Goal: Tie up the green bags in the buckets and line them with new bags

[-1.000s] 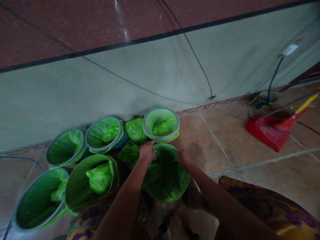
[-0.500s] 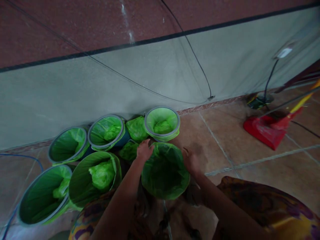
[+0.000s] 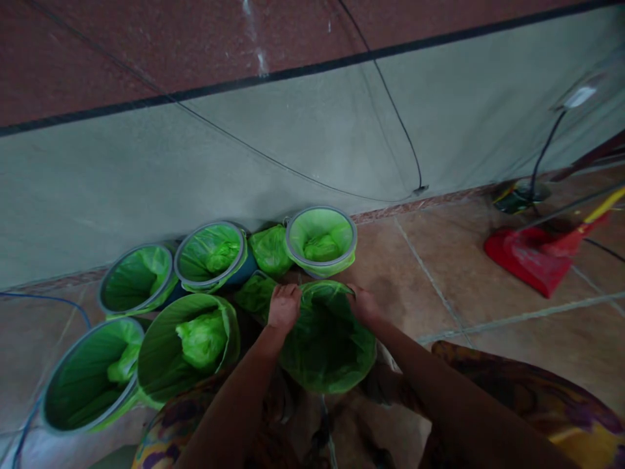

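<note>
Between my knees stands a bin lined with a green plastic bag (image 3: 325,374), its mouth facing up at me and its inside dark. At the far left of its rim, my left hand (image 3: 284,306) has its fingers closed over the bag's edge. My right hand (image 3: 364,305) grips the far right of the same rim, thumb and fingers pinched on the liner. Just beyond is a grey-rimmed bin (image 3: 321,236) with a green liner and a crumpled bag inside. A loose green bag (image 3: 270,249) lies beside it.
To the left sit several more lined bins, among them a rimless one (image 3: 161,365) and a grey-rimmed one (image 3: 68,384). A red dustpan (image 3: 532,257) lies on the tiled floor at right. Thin cables hang along the wall (image 3: 219,176); a blue cord (image 3: 53,296) runs at left.
Both hands have closed onto the bin liner's rim; before, the fingers were looser and apart. The view has shifted slightly.
</note>
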Motion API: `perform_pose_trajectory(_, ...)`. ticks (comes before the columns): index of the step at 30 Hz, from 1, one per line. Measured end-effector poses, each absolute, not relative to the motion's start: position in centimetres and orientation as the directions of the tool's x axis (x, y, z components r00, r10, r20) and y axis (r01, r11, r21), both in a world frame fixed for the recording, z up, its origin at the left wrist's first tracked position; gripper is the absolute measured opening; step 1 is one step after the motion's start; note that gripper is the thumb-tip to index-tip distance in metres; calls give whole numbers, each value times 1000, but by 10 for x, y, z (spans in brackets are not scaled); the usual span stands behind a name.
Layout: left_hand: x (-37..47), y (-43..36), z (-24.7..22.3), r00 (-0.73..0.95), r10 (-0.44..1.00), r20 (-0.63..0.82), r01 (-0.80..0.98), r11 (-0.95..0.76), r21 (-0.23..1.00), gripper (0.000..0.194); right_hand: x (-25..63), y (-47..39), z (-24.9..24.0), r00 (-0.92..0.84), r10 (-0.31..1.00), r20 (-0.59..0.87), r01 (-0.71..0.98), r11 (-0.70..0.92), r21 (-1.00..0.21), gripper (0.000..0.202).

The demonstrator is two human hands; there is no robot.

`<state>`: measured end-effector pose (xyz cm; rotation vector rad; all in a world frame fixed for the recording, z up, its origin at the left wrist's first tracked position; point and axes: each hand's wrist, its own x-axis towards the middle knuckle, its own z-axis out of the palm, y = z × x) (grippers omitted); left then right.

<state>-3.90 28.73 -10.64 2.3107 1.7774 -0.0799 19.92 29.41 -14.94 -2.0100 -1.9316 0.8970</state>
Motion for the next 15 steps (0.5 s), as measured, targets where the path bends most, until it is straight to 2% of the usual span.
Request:
perform_pose_trajectory(3, -43, 277, -105, 300, 925, -234, 954, -287, 88, 30, 203, 290, -150, -68, 935, -349, 880, -109, -462, 35)
perform_pose_trajectory(6, -44, 271, -99, 285, 917, -279, 959, -273, 82, 25, 204, 291, -146, -70, 942, -330, 883, -95, -459, 42)
perform_pose_trajectory(9, -41, 277, -88, 287, 937, -199, 953, -259, 156, 14, 204, 303, -136, -61, 966, -250, 848, -82, -524, 47)
perform_pose_trajectory(12, -31, 297, -82, 166, 985, -51, 954, -147, 263, 23, 198, 324, -125, -75, 975, -211, 803, -66, -592, 42)
perform_pose_trajectory(13, -27, 305, -83, 105, 994, -39, 952, -89, 292, 28, 195, 331, -123, -94, 971, -220, 804, -56, -591, 42)
perform_pose_trajectory(15, -18, 321, -88, 42, 993, -108, 947, -6, 320, 35, 186, 342, -122, -144, 957, -252, 828, -23, -561, 41)
